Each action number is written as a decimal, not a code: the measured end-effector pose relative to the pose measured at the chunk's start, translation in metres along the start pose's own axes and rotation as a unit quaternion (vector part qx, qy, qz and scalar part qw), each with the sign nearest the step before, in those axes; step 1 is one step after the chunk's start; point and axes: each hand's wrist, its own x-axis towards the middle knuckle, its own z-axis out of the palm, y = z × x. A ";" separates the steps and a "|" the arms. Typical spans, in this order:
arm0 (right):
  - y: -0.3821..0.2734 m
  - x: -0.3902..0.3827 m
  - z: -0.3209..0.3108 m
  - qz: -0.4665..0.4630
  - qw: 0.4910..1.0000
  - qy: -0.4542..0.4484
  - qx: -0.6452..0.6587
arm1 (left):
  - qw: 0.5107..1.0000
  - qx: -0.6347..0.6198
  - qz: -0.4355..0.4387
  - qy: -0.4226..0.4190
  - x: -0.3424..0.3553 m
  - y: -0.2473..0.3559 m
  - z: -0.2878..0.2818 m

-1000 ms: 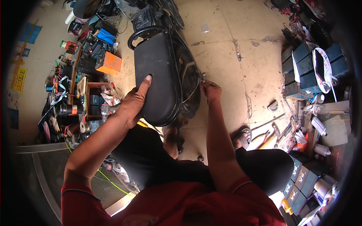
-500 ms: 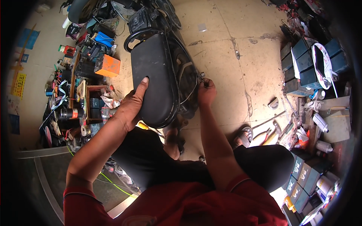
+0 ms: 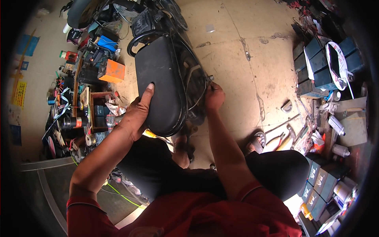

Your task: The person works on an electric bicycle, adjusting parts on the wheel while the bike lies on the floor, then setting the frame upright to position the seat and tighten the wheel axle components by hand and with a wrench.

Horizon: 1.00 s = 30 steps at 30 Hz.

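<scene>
A long black padded seat (image 3: 160, 69) of a two-wheeler lies in front of me, with a black tube rail at its far end. My left hand (image 3: 140, 108) grips the seat's left edge, thumb lying on top. My right hand (image 3: 215, 96) is closed at the right side of the vehicle (image 3: 191, 71), beside a small metal fitting (image 3: 210, 78) and a thin cable below the seat's edge; what its fingers hold is too small to make out.
Cluttered shelves and parts (image 3: 87, 91), with an orange box (image 3: 113, 70), line the left. Stacks of dark batteries (image 3: 319, 63) and spray cans (image 3: 340, 150) stand at the right. Hammers and other tools (image 3: 288, 136) lie on the tiled floor (image 3: 248, 79) near my sandaled foot (image 3: 256, 142).
The seat has shifted slightly to the left and toward me, with my left hand on it. My right hand has also moved a little leftward and stays closed at the vehicle's side.
</scene>
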 end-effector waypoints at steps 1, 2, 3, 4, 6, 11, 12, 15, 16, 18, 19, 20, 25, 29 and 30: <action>-0.005 0.000 0.000 0.001 1.000 -0.003 0.000 | 1.000 -0.005 0.010 -0.001 -0.001 0.000 0.000; -0.011 0.000 0.002 0.101 0.993 -0.021 0.062 | 1.000 -0.007 0.008 0.002 -0.001 -0.001 -0.001; -0.019 0.002 0.003 0.198 0.972 -0.039 0.125 | 1.000 -0.005 0.007 -0.002 -0.001 0.000 -0.002; -0.001 0.008 0.006 0.194 0.972 -0.034 0.124 | 1.000 -0.001 0.009 -0.015 0.000 0.003 0.002; 0.033 0.017 0.012 0.276 0.865 -0.083 0.411 | 1.000 0.001 0.010 -0.023 0.002 0.006 0.006; 0.028 0.011 0.007 0.321 0.795 -0.121 0.500 | 1.000 0.001 0.003 -0.020 0.004 0.001 -0.003; 0.026 0.013 0.006 0.324 0.790 -0.130 0.504 | 1.000 0.007 0.003 -0.020 0.006 0.001 -0.004; 0.029 0.020 -0.002 0.361 0.763 -0.153 0.514 | 1.000 0.012 0.003 -0.013 0.005 0.001 -0.003; 0.034 0.023 -0.004 0.359 0.763 -0.151 0.515 | 1.000 0.010 0.003 -0.007 0.005 0.002 -0.001; 0.039 0.024 -0.006 0.361 0.739 -0.171 0.543 | 1.000 0.013 0.004 -0.007 0.004 0.004 -0.001; 0.039 0.024 -0.005 0.362 0.739 -0.173 0.542 | 1.000 0.016 0.005 -0.005 0.004 0.003 -0.001; 0.038 0.023 -0.004 0.368 0.744 -0.167 0.532 | 1.000 0.015 0.004 -0.004 0.005 0.003 -0.001; 0.029 0.023 0.003 0.375 0.748 -0.155 0.525 | 1.000 0.029 0.004 -0.004 0.013 -0.003 -0.007; 0.037 0.038 0.001 0.396 0.756 -0.168 0.494 | 0.999 0.033 0.003 -0.008 0.008 0.001 -0.002; 0.034 0.041 0.001 0.403 0.760 -0.186 0.475 | 0.999 0.030 0.007 -0.009 0.009 -0.001 -0.003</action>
